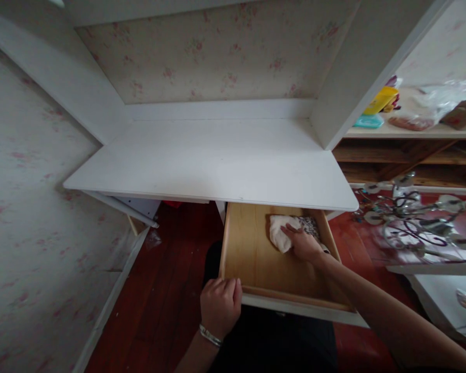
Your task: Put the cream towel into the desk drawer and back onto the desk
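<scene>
cloth point(278, 234) — under right hand point(305, 245) | inside drawer point(248, 251) — toward back

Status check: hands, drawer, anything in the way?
Left hand gripping front-left corner of open drawer. Right hand on white cloth inside. Desktop overhangs drawer's rear.

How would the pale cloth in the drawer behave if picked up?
The pale cloth is likely floppy: its outline looks soft and uneven. Probably light for its size, as it seems to be just bunched fabric. If pushed, it may slide fairly easily, since the wooden drawer bottom looks smooth.
</scene>
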Demonstrator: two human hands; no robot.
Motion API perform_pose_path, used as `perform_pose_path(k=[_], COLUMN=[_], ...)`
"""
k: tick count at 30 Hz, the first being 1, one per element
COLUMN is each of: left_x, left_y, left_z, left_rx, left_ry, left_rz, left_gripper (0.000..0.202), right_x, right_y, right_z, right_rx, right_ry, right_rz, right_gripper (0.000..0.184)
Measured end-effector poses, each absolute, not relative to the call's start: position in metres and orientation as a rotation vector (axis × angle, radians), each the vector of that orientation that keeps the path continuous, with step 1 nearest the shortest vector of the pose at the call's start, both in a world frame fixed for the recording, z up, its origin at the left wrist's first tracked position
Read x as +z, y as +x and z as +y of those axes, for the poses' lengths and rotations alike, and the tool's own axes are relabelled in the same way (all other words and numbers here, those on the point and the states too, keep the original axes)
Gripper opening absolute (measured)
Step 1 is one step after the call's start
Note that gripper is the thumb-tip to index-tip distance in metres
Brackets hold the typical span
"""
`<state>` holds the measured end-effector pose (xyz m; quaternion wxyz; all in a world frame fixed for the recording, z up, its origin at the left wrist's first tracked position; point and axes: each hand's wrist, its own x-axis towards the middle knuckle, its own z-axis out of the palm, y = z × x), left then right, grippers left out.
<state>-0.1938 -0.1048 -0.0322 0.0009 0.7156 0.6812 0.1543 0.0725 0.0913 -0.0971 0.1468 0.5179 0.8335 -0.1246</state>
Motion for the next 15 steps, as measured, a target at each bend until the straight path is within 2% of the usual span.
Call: perform_pose_path(k=[6, 15], left_x=[-0.034, -0.037], left_y=[-0.194, -0.193], left_z=[-0.104, -0.106], left_rx=[0.511, 0.512], left_ry=[2.239, 2.267], left_rz=[2.129, 2.162], left_gripper=[0.027, 0.028], right_x=[-0.087, -0.069], right_y=[0.062, -0.058], right_z=[0.060, 0.056], right_rx=[-0.546, -0.559], right_ry=[1.491, 1.216], right_rz=[2.383, 2.556], right_gripper=[0.080, 0.073])
